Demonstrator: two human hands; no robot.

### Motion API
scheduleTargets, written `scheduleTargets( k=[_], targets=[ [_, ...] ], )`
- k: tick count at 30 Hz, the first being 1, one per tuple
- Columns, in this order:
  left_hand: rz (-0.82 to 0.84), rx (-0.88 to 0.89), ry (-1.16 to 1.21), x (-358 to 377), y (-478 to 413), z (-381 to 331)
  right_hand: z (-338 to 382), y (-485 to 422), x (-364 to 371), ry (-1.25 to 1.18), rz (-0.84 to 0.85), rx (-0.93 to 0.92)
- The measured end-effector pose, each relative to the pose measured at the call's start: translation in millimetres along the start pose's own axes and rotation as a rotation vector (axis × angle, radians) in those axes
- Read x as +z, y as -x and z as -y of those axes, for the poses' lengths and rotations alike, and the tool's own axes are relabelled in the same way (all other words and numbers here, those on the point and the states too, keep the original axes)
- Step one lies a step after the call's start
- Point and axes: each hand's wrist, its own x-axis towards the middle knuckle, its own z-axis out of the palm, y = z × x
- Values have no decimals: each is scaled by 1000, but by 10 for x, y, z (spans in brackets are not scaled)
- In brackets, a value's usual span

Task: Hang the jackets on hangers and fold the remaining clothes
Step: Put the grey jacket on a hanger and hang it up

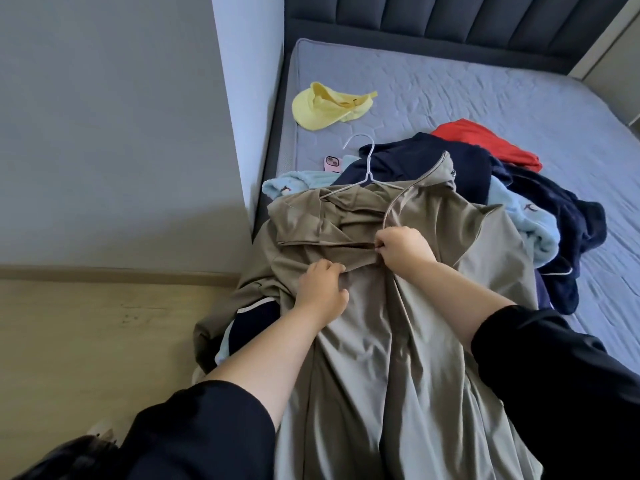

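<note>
Hanging the jacket is the step in hand: it lies front up over the near left corner of the bed, collar far, hem toward the person. A wire hanger has its arms partly tucked in at the shoulders, with the hook sticking out on the far side. The left hand grips a bunch of the left front, fingers curled into the cloth. The right hand, just right of it and a little farther, pinches the right front edge by the zip between thumb and fingertips. The fronts are apart and rumpled below the collar, so the next move likely calls for drawing the two edges together and seating both shoulders squarely on the wire before lifting by the hook. The bed has a quilted grey-blue cover and a dark padded headboard at the far end. Right of the jacket lies a heap of navy clothes, a blue fleece and a red top. A yellow cap sits far left and a pink phone near the hook. A grey wall stands left, over a pale wood floor.
</note>
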Motion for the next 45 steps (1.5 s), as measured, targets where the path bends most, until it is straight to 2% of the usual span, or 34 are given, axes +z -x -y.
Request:
scheduleTargets(
  k=[3, 6, 9, 12, 15, 17, 22, 30, 35, 37, 42, 45],
  targets=[
    [-137, -16, -34, 10, 19, -172, -4, 14, -149, -299, -77, 115],
    [-102, -79, -14, 71, 4, -438, 4, 88, -302, -566, -58, 170],
    [-100, -170, 100, 95, -7, -664, 21, 155, -411, -679, -50, 171],
    [-106, -199, 123, 73, -3, -727, 32, 205, -489, -630, -57, 157],
    [-51, -187, 73, 36, 27, -717, 63, 259, -500, -327, -95, 97],
    [-13, -179, 45, 2, 23, -716, 109, 266, -520, -223, -165, 65],
    [80, -193, -53, -15, 50, -587, 184, 161, -637, -386, -444, 122],
    [135, -148, -226, -5, 181, -413, 203, 164, -632, -595, -586, 263],
    [179, -124, -289, -54, 200, -279, 272, 154, -773, -617, -619, 230],
    [129, -97, -268, -137, 175, -272, 285, 148, -832, -690, -588, 246],
    [-269, -2, -99, -431, 4, -529, 362, 214, -869, -675, -429, 151],
    [-322, 11, -82, -559, -106, -647, 420, 272, -858, -693, -398, 98]
  ],
)
